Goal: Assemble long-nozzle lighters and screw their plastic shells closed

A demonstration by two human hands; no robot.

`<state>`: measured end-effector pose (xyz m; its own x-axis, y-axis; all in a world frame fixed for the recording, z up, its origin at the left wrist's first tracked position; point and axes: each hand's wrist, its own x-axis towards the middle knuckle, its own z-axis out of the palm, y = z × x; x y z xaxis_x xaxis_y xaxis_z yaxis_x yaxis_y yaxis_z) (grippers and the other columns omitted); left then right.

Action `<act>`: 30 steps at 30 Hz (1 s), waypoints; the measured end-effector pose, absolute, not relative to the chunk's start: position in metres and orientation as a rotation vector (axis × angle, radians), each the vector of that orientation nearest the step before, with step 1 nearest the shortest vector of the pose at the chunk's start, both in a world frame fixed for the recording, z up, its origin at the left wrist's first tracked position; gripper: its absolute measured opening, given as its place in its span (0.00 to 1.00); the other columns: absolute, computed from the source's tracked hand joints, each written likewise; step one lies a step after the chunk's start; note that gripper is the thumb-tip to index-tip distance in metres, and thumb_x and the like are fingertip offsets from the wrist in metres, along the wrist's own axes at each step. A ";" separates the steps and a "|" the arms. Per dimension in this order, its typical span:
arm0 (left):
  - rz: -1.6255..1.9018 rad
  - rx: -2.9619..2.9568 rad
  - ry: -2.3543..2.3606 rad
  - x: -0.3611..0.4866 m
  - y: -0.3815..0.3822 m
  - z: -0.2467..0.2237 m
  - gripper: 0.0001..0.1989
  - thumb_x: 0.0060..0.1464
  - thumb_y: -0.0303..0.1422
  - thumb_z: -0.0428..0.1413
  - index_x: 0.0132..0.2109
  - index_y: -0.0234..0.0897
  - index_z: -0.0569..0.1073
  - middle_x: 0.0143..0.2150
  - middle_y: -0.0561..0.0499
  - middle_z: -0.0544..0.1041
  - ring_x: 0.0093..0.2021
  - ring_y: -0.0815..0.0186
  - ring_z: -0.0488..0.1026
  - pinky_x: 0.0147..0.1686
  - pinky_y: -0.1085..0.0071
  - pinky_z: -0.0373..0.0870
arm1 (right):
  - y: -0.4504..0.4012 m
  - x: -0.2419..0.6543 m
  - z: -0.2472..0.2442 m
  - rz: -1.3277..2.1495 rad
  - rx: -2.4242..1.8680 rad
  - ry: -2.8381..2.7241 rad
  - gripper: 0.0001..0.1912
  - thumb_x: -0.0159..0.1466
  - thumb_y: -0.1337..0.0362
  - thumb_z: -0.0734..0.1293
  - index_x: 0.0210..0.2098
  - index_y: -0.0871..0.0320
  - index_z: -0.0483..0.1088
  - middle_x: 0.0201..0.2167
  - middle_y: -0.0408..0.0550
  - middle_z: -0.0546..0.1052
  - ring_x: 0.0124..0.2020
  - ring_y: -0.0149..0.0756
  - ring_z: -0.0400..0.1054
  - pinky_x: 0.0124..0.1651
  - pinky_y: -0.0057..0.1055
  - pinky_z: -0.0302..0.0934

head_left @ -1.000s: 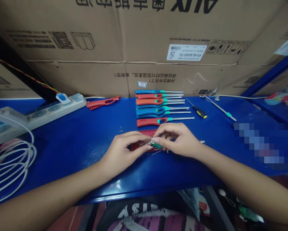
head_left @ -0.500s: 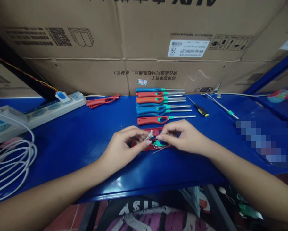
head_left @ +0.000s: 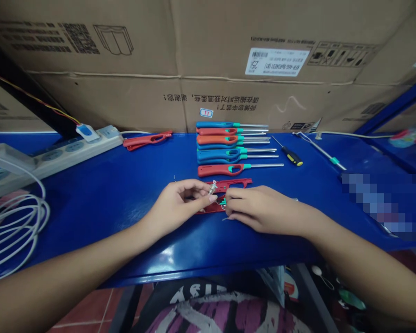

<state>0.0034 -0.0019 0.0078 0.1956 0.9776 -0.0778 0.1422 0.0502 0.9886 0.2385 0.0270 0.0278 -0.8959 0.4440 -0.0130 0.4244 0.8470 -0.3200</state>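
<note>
Between the thumb and fingers of my left hand (head_left: 180, 201) is a small silvery valve-like part (head_left: 212, 188), pointing up. My right hand (head_left: 256, 208) is closed over the right side of an opened red lighter shell half (head_left: 211, 206); green pieces (head_left: 222, 201) show inside it. A thin metal rod (head_left: 225, 218) pokes out at the right thumb tip; the rest is hidden by the hand. Just behind lies the other red shell half (head_left: 228, 184), partly covered by my fingers.
Several assembled lighters (head_left: 221, 156) lie stacked in a row behind my hands. A screwdriver (head_left: 291, 156) and a metal lighter tube (head_left: 324, 155) are to the right. Red shell pieces (head_left: 147, 140), a power strip (head_left: 72, 150) and a coiled white cable (head_left: 16, 231) lie left.
My right hand has moved down and turned over, its fingers now at the thin metal rod in front of the shell. My left hand still holds the small part, slightly further left.
</note>
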 end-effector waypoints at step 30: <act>0.862 1.652 1.287 0.001 -0.006 0.005 0.12 0.49 0.38 0.68 0.39 0.35 0.83 0.32 0.49 0.80 0.29 0.68 0.71 0.29 0.73 0.68 | 0.063 0.237 0.000 1.606 -0.859 -2.066 0.16 0.63 0.55 0.72 0.39 0.63 0.77 0.20 0.39 0.73 0.13 0.21 0.61 0.12 0.19 0.54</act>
